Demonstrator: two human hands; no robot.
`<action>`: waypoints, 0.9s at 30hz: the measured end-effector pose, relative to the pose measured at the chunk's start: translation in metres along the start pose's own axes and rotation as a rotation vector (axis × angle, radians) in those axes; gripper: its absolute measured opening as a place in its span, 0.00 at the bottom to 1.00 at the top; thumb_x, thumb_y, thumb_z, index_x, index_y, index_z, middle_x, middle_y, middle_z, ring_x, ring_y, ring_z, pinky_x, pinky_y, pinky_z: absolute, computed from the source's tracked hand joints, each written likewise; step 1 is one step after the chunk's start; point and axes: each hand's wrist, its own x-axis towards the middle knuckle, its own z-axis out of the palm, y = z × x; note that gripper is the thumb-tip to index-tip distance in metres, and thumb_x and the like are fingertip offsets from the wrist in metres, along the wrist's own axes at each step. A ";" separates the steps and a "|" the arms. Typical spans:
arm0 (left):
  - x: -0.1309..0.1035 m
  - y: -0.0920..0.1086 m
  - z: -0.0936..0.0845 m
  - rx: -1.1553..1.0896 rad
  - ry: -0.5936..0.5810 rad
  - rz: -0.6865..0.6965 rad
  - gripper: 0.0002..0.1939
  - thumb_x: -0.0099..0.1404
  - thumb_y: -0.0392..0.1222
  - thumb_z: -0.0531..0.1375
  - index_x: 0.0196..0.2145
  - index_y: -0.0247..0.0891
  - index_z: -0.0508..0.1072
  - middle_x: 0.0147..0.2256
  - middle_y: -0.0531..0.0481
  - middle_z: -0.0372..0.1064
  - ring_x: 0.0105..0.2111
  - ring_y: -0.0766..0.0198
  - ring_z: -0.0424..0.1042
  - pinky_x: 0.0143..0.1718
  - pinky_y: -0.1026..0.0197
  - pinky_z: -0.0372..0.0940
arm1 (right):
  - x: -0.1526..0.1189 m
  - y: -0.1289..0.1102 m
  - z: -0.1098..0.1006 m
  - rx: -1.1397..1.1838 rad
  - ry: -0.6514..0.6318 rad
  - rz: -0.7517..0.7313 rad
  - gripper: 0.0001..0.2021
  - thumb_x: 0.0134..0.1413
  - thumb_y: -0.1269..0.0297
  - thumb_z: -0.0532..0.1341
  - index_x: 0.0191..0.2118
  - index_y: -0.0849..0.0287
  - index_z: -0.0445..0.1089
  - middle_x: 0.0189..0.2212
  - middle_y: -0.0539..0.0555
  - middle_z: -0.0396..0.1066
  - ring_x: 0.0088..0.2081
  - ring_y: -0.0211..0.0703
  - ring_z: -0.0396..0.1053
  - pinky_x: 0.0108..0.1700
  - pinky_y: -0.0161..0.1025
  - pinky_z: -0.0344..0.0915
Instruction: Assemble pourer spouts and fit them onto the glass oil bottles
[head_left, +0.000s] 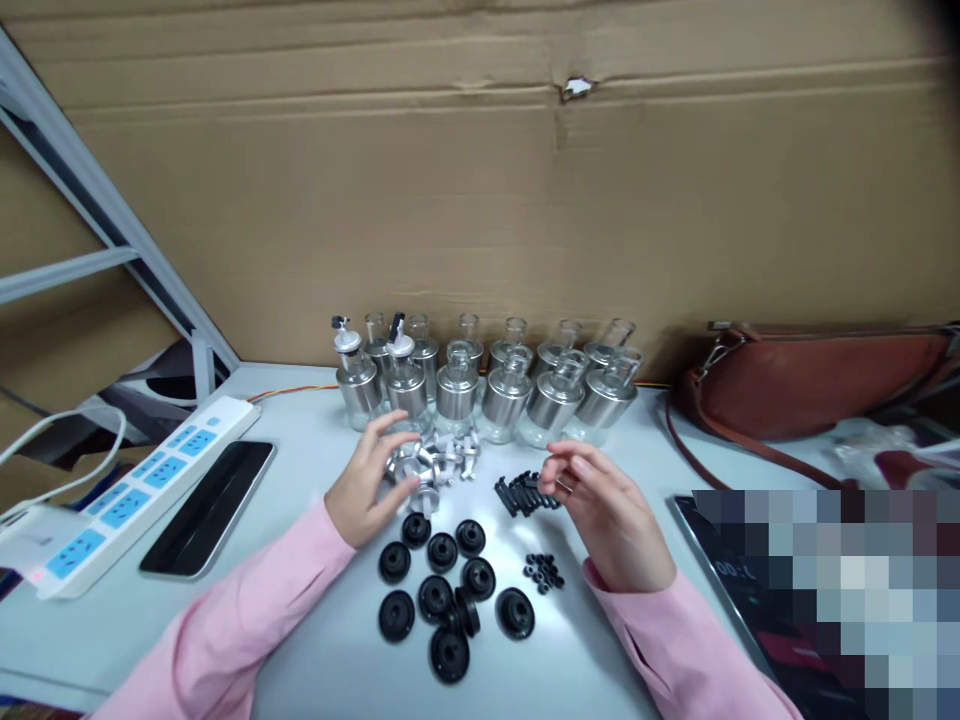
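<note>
Facing the right grip (611,515) across a desk (322,650), the left grip (367,485) is spread wide at the left side of a heap of silver fittings (450,458); the right grip curls loosely beside black levers (520,495), and I cannot tell whether it holds one; black discs (435,598) lie between the grips, toward the wearer, with black rings (543,573) near the right grip; beyond both stand glass bottles (508,395) in two rows

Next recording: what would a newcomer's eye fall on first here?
Likely the two rows of metal-banded glass bottles before the cardboard, two at front left with silver tops. Nearer, black round parts lie scattered on the table. The left hand is at silver parts, the right hand beside black sticks.
</note>
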 end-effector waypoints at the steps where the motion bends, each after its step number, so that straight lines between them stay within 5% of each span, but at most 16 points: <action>1: -0.004 0.000 0.001 -0.006 -0.043 0.010 0.19 0.62 0.42 0.54 0.51 0.38 0.59 0.55 0.38 0.51 0.57 0.49 0.53 0.55 0.44 0.55 | 0.000 0.000 0.000 -0.006 0.001 0.001 0.11 0.42 0.58 0.65 0.32 0.58 0.73 0.23 0.51 0.70 0.26 0.39 0.66 0.30 0.37 0.63; 7: -0.011 -0.007 0.013 0.088 -0.197 0.051 0.13 0.60 0.43 0.56 0.44 0.41 0.67 0.49 0.44 0.62 0.56 0.48 0.55 0.57 0.37 0.45 | -0.002 -0.001 -0.001 -0.029 0.012 0.002 0.11 0.42 0.57 0.66 0.31 0.57 0.74 0.22 0.51 0.70 0.27 0.39 0.66 0.31 0.35 0.64; 14: -0.011 -0.005 0.019 0.081 -0.144 0.050 0.07 0.64 0.38 0.52 0.35 0.39 0.69 0.47 0.44 0.65 0.54 0.52 0.58 0.56 0.40 0.49 | -0.003 0.000 0.001 -0.064 -0.011 0.032 0.10 0.42 0.58 0.66 0.31 0.57 0.75 0.22 0.51 0.70 0.27 0.38 0.65 0.31 0.34 0.63; 27: -0.009 -0.001 0.016 0.133 -0.036 0.124 0.06 0.65 0.34 0.50 0.35 0.37 0.66 0.45 0.44 0.67 0.52 0.54 0.60 0.57 0.39 0.45 | -0.003 0.001 -0.002 -0.115 -0.057 -0.042 0.08 0.47 0.61 0.62 0.34 0.57 0.74 0.23 0.52 0.70 0.27 0.41 0.67 0.30 0.38 0.64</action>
